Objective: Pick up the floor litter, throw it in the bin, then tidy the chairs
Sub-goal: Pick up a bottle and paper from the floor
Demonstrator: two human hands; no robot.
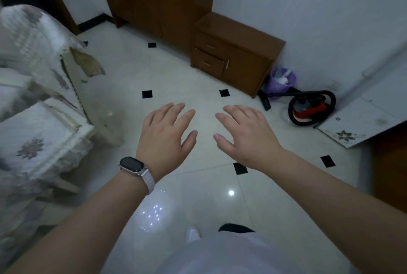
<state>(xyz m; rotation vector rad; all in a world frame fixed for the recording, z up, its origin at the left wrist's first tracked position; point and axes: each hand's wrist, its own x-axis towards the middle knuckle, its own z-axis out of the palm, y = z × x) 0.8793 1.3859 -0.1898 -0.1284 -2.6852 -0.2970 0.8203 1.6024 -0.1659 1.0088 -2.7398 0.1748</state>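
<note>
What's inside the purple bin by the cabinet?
The purple bin holds a white lump and a pale stick-like piece above it. Both are too blurry to identify; the bin's wall hides anything lower down.

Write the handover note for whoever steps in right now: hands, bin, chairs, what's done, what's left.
Left hand: open, holding nothing.
Right hand: open, holding nothing. Both are held out over the floor.
Bin: on the floor beside the cabinet, next to the vacuum cleaner; white items lie inside.
Chairs: at the left, under floral covers.
Done: no litter plainly shows on the visible floor.
Left: check the floor out of view, then tidy the chairs.
</note>
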